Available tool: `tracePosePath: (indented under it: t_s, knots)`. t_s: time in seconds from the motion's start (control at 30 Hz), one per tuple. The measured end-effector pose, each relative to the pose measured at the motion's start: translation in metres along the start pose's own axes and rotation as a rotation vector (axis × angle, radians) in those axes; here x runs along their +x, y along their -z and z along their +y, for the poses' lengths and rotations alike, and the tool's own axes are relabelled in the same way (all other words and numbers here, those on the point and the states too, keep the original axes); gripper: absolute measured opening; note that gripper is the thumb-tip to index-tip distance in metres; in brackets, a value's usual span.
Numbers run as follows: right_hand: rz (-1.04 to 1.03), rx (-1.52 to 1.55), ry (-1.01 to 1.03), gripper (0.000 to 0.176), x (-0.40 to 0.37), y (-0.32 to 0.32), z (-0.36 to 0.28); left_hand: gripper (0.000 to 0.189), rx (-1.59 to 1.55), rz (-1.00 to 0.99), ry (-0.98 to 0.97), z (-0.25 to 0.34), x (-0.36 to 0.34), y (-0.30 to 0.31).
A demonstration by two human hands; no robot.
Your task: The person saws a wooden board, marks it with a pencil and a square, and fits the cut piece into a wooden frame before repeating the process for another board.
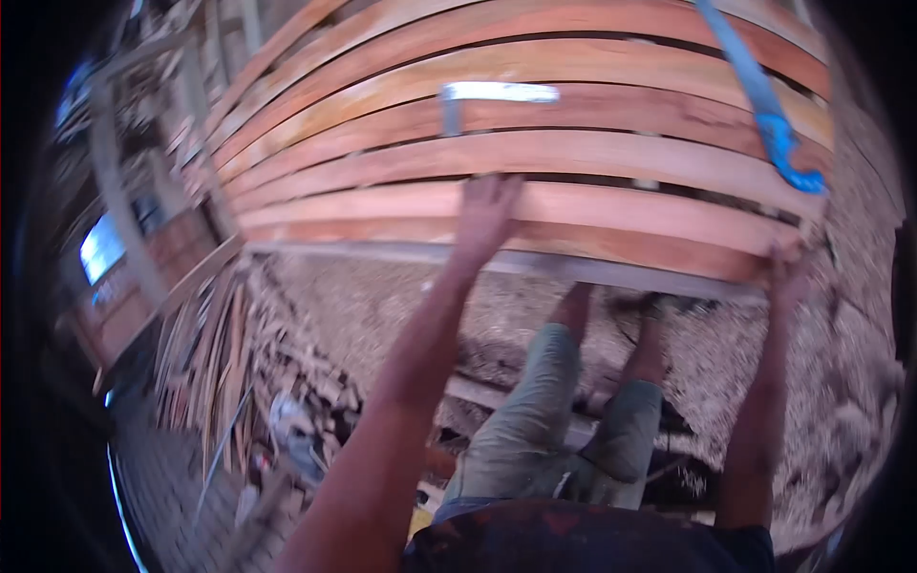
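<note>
Several planks [611, 205]: left hand [489, 205] laid open on them; right hand [787, 275] at corner, can't tell grip. L-shaped tool [501, 93] on top.

Dim interior under soft daylight, orange boards [611, 153] moderately lit, small bluish-white glare at far left, surroundings murky, motion blur softening hands and planks, fisheye distortion bowing straight edges, black vignette closing the corners
</note>
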State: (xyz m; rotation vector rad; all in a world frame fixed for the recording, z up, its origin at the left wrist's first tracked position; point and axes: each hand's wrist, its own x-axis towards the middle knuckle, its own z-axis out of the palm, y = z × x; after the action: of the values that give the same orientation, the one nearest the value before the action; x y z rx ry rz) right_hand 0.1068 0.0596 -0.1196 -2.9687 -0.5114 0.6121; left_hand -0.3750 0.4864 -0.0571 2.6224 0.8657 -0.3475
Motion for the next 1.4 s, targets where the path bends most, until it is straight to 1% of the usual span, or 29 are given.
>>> tracePosePath:
  t_s: [0.03,0.07,0.1,0.13,0.17,0.2,0.23,0.27,0.33,0.4,0.5,0.6,0.63,0.73,0.83,0.93,1.0,1.03,1.1,1.13,1.17,1.2,1.23,1.27,1.3,1.33,1.37,1.4]
  knots:
    - [0.412,0.072,0.344,0.090,0.009,-0.044,0.041,0.084,0.017,0.080,-0.067,-0.009,-0.002,-0.010]
    - [0.412,-0.008,0.320,0.084,0.001,-0.045,0.034,0.085,0.041,0.103,-0.073,-0.012,-0.005,-0.018]
    - [0.411,-0.089,0.298,0.079,-0.008,-0.043,0.023,0.081,0.043,0.005,-0.022,-0.012,-0.007,-0.022]
    - [0.261,-0.006,0.118,0.075,-0.022,-0.027,-0.006,0.082,0.058,-0.055,0.000,-0.014,-0.006,-0.023]
    - [0.317,0.041,0.206,0.076,-0.032,-0.014,-0.022,0.081,0.056,-0.064,0.012,-0.015,-0.010,-0.021]
    - [0.143,0.048,0.064,0.081,-0.039,-0.014,-0.030,0.081,0.085,-0.101,0.019,-0.015,-0.013,-0.023]
    - [0.307,-0.083,0.116,0.085,-0.055,-0.012,-0.053,0.081,0.048,-0.098,0.049,-0.014,-0.009,-0.022]
    - [0.344,-0.022,0.107,0.085,-0.063,-0.018,-0.061,0.081,0.070,-0.090,0.075,-0.012,-0.009,-0.024]
    - [0.271,-0.093,0.092,0.082,-0.082,-0.023,-0.071,0.084,0.074,-0.116,0.090,-0.014,-0.006,-0.033]
    - [0.146,-0.243,0.089,0.083,-0.100,-0.028,-0.080,0.087,0.098,-0.124,0.115,-0.016,-0.004,-0.044]
    - [0.089,-0.129,0.088,0.088,-0.113,-0.043,-0.086,0.090,-0.017,-0.140,0.119,-0.011,-0.004,-0.037]
    - [0.121,0.024,0.015,0.093,-0.116,-0.042,-0.101,0.090,-0.045,-0.153,0.112,-0.011,-0.004,-0.036]
    - [0.140,0.085,0.009,0.096,-0.115,-0.041,-0.103,0.090,-0.033,-0.154,0.110,-0.013,-0.006,-0.037]
    - [0.105,0.140,0.038,0.095,-0.112,-0.032,-0.104,0.090,-0.016,-0.161,0.126,-0.012,-0.007,-0.042]
    - [-0.008,0.060,0.023,0.092,-0.109,-0.032,-0.105,0.089,-0.013,-0.188,0.168,-0.011,-0.004,-0.040]
    - [0.045,-0.053,0.103,0.089,-0.110,-0.026,-0.101,0.087,-0.008,-0.205,0.185,-0.008,0.001,-0.032]
    - [-0.148,0.011,0.056,0.080,-0.097,0.012,-0.104,0.086,0.022,-0.192,0.204,-0.009,-0.001,-0.031]
    - [-0.248,0.046,0.027,0.076,-0.093,0.033,-0.102,0.085,0.003,-0.154,0.195,-0.016,-0.005,-0.038]
    - [-0.244,0.104,-0.141,0.061,-0.062,0.057,-0.089,0.086,0.032,-0.198,0.250,-0.015,-0.005,-0.043]
    - [0.222,-0.009,0.136,0.058,-0.047,0.036,-0.057,0.086,-0.054,-0.195,0.238,-0.001,-0.001,-0.027]
    - [0.300,0.111,0.093,0.063,-0.025,0.047,-0.054,0.084,0.015,-0.208,0.197,-0.003,0.001,-0.030]
    - [0.383,0.234,0.060,0.069,-0.003,0.059,-0.052,0.083,0.054,-0.160,0.180,0.002,-0.002,-0.027]
    - [0.415,0.210,0.135,0.075,0.029,0.058,-0.035,0.082,0.063,-0.102,0.178,0.011,0.002,-0.020]
    - [0.338,0.211,0.012,0.076,0.047,0.076,-0.048,0.079,0.065,0.021,0.099,0.015,0.003,-0.018]
    - [0.306,0.146,-0.053,0.078,0.072,0.062,-0.033,0.075,0.036,0.060,0.077,0.022,0.007,-0.009]
    - [0.158,0.315,-0.056,0.077,0.083,0.060,-0.035,0.074,0.085,0.200,0.004,0.029,0.010,-0.002]
    - [0.011,0.477,-0.084,0.078,0.094,0.058,-0.035,0.074,0.031,0.166,0.106,0.042,0.021,0.015]
    - [-0.036,0.534,-0.088,0.078,0.093,0.051,-0.038,0.078,0.052,0.205,0.129,0.041,0.031,0.018]
